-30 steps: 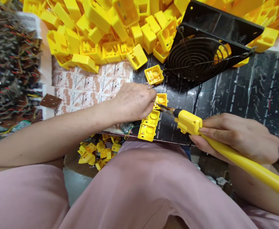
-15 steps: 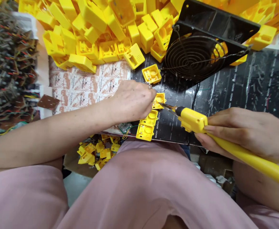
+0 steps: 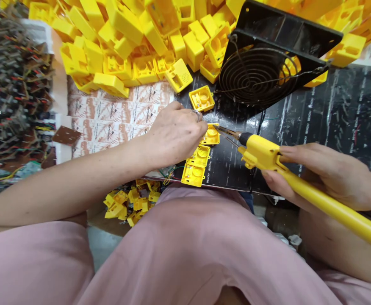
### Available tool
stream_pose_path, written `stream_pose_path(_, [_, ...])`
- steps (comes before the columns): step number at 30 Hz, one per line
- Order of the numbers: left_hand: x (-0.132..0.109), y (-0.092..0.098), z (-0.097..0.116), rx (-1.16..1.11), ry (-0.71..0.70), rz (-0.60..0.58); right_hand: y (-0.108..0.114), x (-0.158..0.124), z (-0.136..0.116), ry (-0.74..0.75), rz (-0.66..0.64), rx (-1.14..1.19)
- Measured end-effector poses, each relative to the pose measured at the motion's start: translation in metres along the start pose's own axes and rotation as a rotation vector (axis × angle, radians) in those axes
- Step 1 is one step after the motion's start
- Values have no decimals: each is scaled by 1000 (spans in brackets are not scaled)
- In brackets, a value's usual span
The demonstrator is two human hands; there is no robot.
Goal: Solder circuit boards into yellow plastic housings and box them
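Since the earlier frame, the metal tip (image 3: pixel 231 133) of the yellow soldering tool (image 3: pixel 263 151) has shifted from the inside of the small yellow case (image 3: pixel 212 135) to its upper right rim, near the middle of the frame. From where I stand, the right hand (image 3: pixel 334 173) has its grip clamped on the tool, thumb underneath and fingers above, probably to steer the tip while staying back from the metal. The left hand (image 3: pixel 177 133) bends over the case's left side, fingers drawn together; the fingertips are hidden, so I cannot tell whether that grip is closed on anything, though it may be steadying the work.

Two more cases (image 3: pixel 199 156) run below it toward the near edge of the black surface (image 3: pixel 233 171), open sides up, seemingly lined up so each stays within reach. One loose case (image 3: pixel 202 98) lies just above the left hand. Beyond, the black fan (image 3: pixel 252 82) leans with its grille facing the work, perhaps for fumes, and a heap of yellow housings (image 3: pixel 118 63) fills the upper left.
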State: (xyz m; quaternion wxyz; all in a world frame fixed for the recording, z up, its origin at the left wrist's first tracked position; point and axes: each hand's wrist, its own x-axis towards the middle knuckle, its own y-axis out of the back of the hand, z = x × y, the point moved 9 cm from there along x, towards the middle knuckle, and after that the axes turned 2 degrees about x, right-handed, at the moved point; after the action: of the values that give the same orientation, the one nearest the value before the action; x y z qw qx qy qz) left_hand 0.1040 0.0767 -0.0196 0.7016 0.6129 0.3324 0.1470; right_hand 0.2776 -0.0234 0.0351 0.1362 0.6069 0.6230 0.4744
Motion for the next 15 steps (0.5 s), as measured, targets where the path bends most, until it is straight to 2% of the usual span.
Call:
stream_pose_path(3, [-3,-2,-10,-106,40,59,5,2,-15,175,92,-38])
stream_pose_path(5, [-4,-4,-21,-229,100,101,6,1,-19,241,138,-30])
stream_pose_path(9, [-3,-8,-36,-406,212,153,1,-1,-11,176,164,-5])
stream_pose_path(12, [1,-7,-37,-357,241,171,-7,-3,-5,110,157,27])
stream_pose_path(15, [6,-6,-35,-289,247,143,-11,-2,-10,155,191,110])
